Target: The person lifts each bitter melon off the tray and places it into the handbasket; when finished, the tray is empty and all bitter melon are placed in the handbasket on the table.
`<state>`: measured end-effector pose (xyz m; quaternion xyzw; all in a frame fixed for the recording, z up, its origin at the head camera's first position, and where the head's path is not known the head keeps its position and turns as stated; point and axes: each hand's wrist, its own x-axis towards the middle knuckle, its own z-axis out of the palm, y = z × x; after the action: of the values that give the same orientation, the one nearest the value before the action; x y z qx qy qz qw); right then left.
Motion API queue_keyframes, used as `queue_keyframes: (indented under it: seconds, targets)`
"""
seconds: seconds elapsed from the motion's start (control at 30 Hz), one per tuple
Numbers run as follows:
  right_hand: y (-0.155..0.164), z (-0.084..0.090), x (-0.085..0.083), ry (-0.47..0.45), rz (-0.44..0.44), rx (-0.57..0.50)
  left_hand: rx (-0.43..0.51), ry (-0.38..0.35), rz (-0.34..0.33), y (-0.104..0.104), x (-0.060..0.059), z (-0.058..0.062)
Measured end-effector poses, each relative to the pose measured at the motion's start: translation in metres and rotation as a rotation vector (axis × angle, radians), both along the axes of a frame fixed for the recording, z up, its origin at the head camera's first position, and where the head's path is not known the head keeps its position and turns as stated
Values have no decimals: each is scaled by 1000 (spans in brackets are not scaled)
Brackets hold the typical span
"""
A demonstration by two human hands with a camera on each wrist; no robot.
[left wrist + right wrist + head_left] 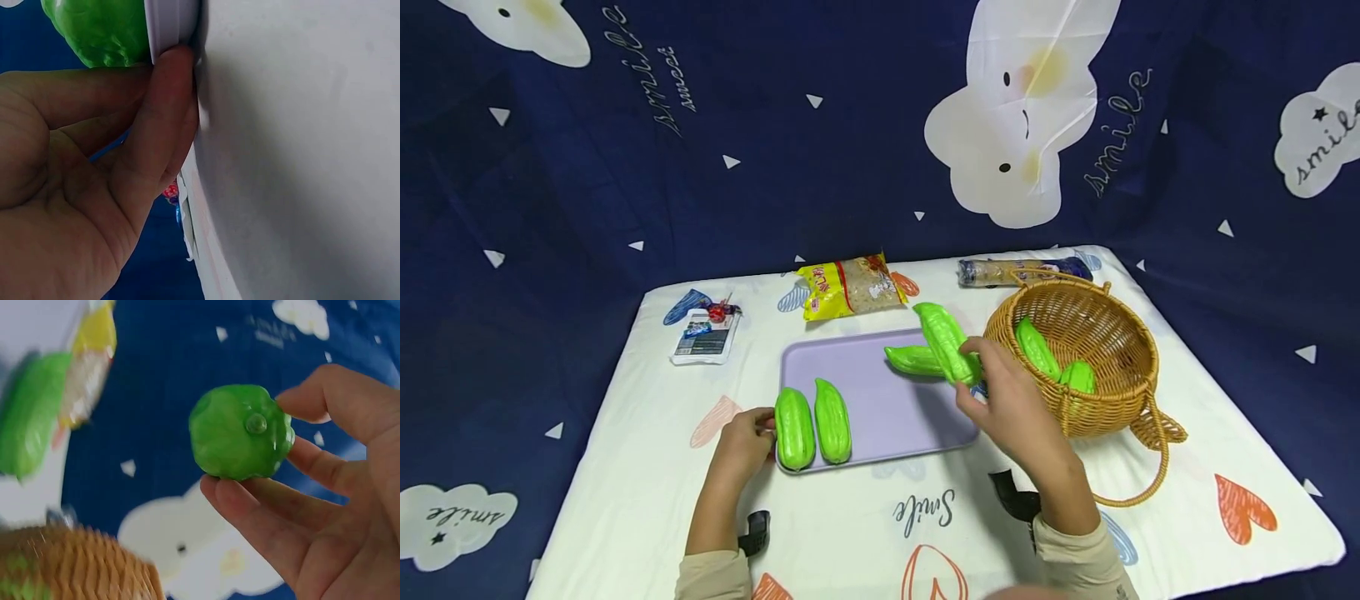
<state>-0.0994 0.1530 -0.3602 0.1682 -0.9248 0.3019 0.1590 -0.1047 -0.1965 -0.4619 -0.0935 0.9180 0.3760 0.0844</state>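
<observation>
Right wrist view alone shows the ridged gourd's [240, 431] round end, pinched by the right hand [1011, 408]; left hand [747, 442], fingers loose, touches the smooth tray [880, 400].

A flat lilac plastic tray [880, 400] lies mid-table. Two green ridged toy gourds [812, 427] sit side by side at its front left corner, another [913, 360] towards its back right. A woven wicker basket [1120, 392] right of it contains two more [1052, 358]. A yellow snack packet [848, 287] lies behind the tray.
</observation>
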Motion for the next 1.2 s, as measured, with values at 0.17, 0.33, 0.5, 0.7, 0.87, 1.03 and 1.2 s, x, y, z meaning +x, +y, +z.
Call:
queue_keyframes:
  seconds: [0.17,0.33,0.5,0.7,0.87,1.03,1.2]
  targets:
    - [29,8,-2,47,-176,-62,1,3,-1,0,0,0]
    - [51,6,-4,24,-322,-91,-2,-8,7,0,-1,-2]
    - [61,-1,-6,-10,-418,-61,13,-9,12,0,-1,-3]
    - [67,-10,-9,-60,-467,-36,32,-19,15,0,-1,-3]
    - [69,-16,-11,-87,-487,-24,26,-20,17,0,-1,-3]
    - [70,-18,-12,-77,-486,-30,33,-21,19,0,-1,-4]
    - [71,-18,-12,-85,-486,-26,28,-14,17,0,-2,-4]
